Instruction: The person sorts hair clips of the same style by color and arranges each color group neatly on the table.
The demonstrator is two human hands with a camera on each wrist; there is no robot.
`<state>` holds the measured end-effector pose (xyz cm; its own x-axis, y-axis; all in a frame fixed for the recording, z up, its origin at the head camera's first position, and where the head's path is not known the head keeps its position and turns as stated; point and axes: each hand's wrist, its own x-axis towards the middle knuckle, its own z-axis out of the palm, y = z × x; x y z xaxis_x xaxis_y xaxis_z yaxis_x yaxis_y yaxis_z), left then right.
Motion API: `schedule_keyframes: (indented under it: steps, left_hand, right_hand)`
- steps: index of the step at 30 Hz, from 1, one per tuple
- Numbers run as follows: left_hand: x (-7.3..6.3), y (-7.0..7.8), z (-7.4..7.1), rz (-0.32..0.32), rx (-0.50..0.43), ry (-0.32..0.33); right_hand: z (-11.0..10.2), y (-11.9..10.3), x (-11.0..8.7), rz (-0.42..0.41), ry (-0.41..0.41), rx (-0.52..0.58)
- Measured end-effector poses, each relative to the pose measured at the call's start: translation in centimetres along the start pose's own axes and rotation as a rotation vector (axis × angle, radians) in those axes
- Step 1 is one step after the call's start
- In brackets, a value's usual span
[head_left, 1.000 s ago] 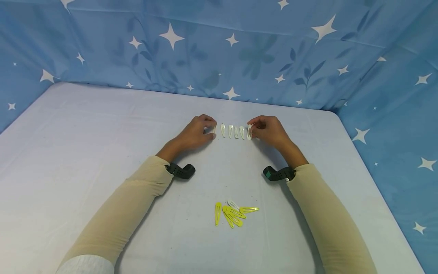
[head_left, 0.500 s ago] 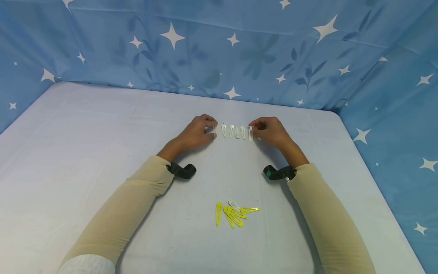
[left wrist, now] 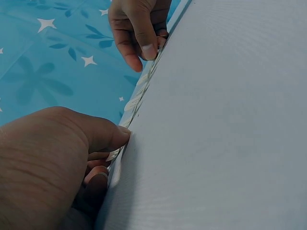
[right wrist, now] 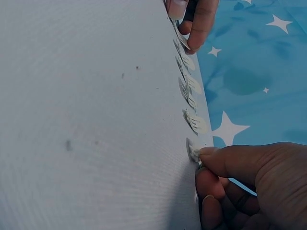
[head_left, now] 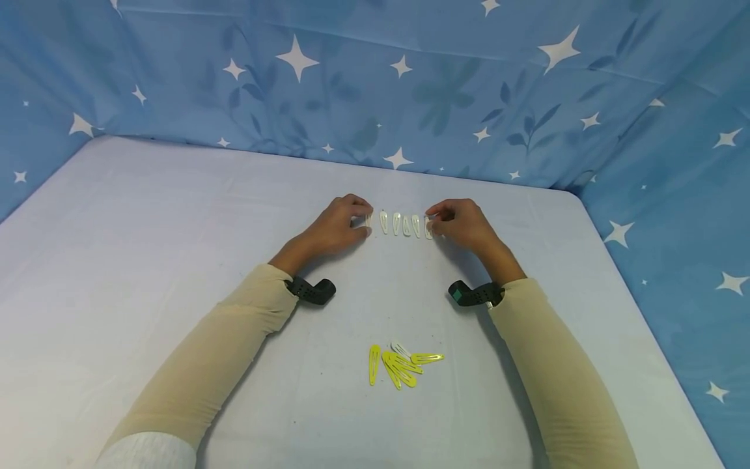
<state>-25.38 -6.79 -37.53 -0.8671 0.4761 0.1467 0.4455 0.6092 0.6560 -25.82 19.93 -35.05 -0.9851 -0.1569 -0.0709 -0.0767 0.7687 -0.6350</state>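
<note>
Several white snap hair clips (head_left: 396, 223) stand side by side in a row near the table's far edge. At the row's left end, my left hand (head_left: 336, 226) holds a white clip (head_left: 368, 220) between thumb and fingertips, one at each end of it. The thumb and fingers of my right hand (head_left: 463, 225) pinch the rightmost white clip (head_left: 428, 228), and the thumb covers part of it. In the right wrist view, that clip (right wrist: 193, 149) shows just past the thumb. The left wrist view sees the row almost edge-on, so single clips are hard to separate.
Nearer the body lies a loose group of yellow hair clips (head_left: 401, 371), with one white clip (head_left: 400, 350) among them. A separate yellow clip (head_left: 374, 365) lies just left of it. A blue star-patterned curtain (head_left: 351, 85) hangs behind the white table (head_left: 176, 228).
The right thumb has shifted slightly on the rightmost clip and covers more of it. The left hand and the other clips look unmoved.
</note>
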Motion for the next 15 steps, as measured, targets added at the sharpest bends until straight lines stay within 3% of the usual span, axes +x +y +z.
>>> schedule_keyframes:
  steps: [15]
  left_hand:
    - [-0.05,0.18,-0.04,-0.007,0.002,-0.006]
  right_hand:
    - [-0.97,0.04,-0.72,0.016,-0.036,0.060]
